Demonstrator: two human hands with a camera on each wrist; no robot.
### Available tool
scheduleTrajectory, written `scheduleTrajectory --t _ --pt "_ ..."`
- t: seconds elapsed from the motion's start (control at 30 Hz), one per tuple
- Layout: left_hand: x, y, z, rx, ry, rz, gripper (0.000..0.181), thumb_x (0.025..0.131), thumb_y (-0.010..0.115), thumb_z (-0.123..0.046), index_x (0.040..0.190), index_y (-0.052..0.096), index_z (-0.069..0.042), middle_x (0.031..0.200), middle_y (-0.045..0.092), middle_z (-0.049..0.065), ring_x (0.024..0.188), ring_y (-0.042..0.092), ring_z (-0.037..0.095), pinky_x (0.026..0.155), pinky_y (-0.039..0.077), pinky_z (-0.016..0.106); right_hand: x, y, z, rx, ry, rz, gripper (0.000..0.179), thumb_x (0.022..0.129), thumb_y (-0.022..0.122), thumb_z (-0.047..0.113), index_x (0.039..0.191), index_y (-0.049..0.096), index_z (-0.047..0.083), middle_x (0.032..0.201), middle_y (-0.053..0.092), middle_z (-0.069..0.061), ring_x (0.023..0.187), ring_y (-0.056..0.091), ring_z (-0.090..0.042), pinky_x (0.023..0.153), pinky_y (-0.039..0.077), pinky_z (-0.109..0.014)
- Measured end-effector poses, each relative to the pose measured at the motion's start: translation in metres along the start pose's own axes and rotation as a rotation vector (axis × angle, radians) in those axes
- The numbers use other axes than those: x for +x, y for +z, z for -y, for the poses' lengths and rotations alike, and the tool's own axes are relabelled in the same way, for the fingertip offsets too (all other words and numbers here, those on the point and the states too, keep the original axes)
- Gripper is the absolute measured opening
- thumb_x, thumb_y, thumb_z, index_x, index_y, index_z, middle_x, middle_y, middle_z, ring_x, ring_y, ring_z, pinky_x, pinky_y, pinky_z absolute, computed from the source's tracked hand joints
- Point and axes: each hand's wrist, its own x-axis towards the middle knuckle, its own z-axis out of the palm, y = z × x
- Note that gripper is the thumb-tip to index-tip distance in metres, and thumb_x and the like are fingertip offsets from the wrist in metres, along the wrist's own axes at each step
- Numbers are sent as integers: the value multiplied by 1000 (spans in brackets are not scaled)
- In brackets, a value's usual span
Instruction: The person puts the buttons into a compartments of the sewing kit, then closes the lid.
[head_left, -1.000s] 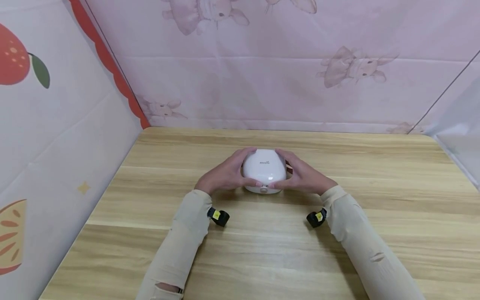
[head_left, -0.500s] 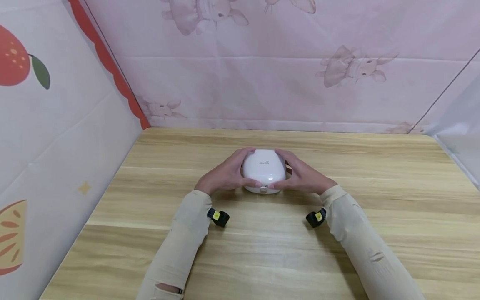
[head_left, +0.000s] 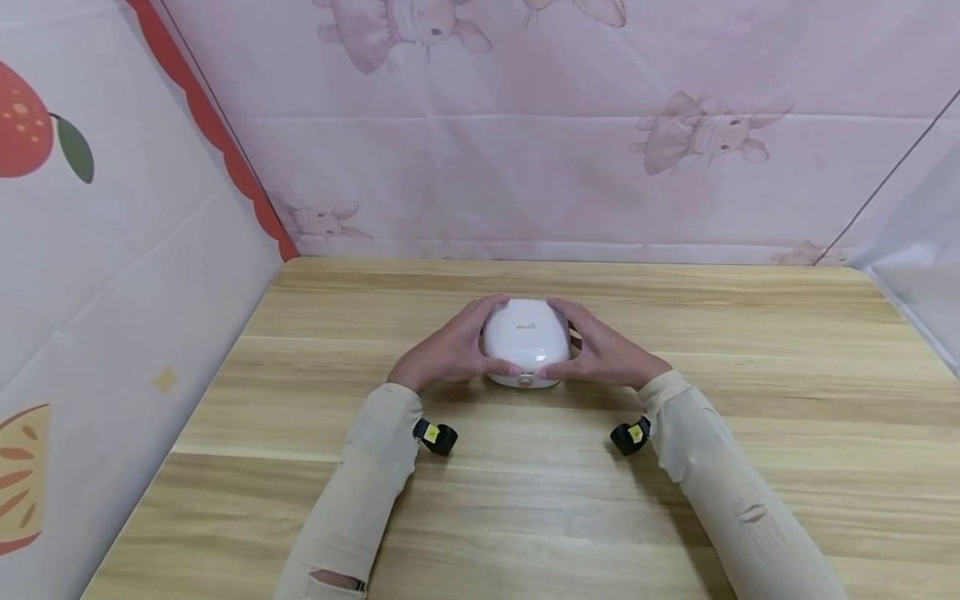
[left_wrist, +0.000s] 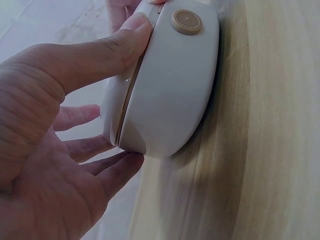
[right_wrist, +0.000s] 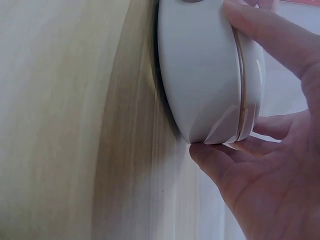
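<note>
A white, glossy, rounded lidded case (head_left: pixel 527 337) sits on the wooden table, its lid down. Small lettering marks the lid's top. In the left wrist view a thin gold seam runs between lid and base, and a round gold knob (left_wrist: pixel 186 22) is on the front wall. My left hand (head_left: pixel 450 343) grips the case's left side, thumb at the front seam and fingers spread along the side. Mirroring it, my right hand (head_left: pixel 609 350) holds the right side, its thumb also at the front seam. The thumb tips lie close to each other above the knob.
The light wood table (head_left: pixel 525 517) reaches back to a pink fabric wall (head_left: pixel 525 183) with printed rabbits. A white fruit-print panel (head_left: pixel 135 275) stands along the left edge. Black wrist cameras (head_left: pixel 437 437) sit on the inner side of both sleeves.
</note>
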Motion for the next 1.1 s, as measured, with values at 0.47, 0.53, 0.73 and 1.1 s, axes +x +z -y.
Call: scheduleTrajectory --t 0.47,0.53,0.73,1.1 --pt "2 1 2 15 3 1 102 80 89 -28 158 27 -10 156 34 11 139 37 24 115 34 44 0 0 -1 -13 13 -1 110 81 88 21 160 15 0 160 22 -18 147 26 -36 115 32 -53" --pt "2 1 2 13 6 2 102 80 89 -28 158 27 -10 156 34 11 139 37 24 115 34 44 -1 0 -1 -15 14 -3 110 81 89 21 160 15 0 160 22 -18 147 26 -37 114 32 -53" --pt "1 0 1 14 3 9 103 80 89 -29 159 26 -10 157 32 11 139 36 24 115 34 44 -1 0 0 -18 24 -4 111 81 89 22 160 14 1 159 23 -18 147 26 -36 114 33 -52" --pt "0 1 -2 46 -45 19 109 79 89 -34 162 22 -13 162 26 12 142 34 26 117 31 46 -1 0 -2 -5 17 8 109 82 88 20 160 13 1 161 21 -17 150 20 -37 116 29 -54"
